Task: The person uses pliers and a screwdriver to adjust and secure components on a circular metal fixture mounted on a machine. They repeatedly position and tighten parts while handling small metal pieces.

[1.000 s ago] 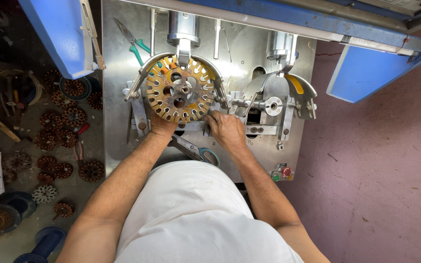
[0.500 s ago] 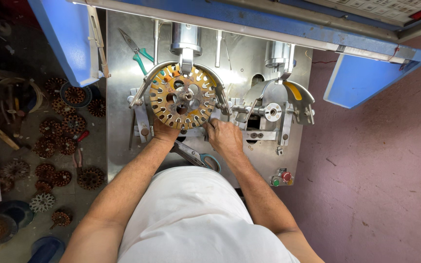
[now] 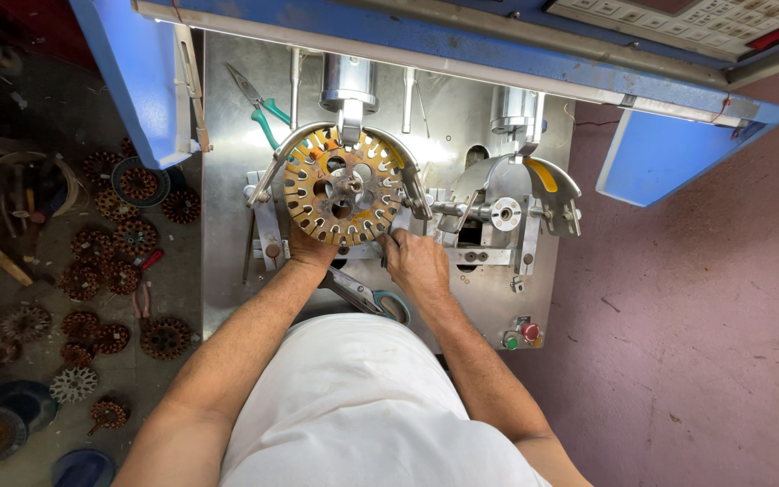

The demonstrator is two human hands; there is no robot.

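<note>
Stator core (image 3: 343,188) hides both hands' (image 3: 418,262) fingertips.

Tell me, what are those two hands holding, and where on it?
Both grip the round slotted metal disc on the machine by its lower rim: left hand at the lower left, right hand at the lower right. Fingers are partly hidden.

Both forearms stretched forward, left hand (image 3: 310,250) and right hand (image 3: 415,261) side by side, fingers curled
</note>
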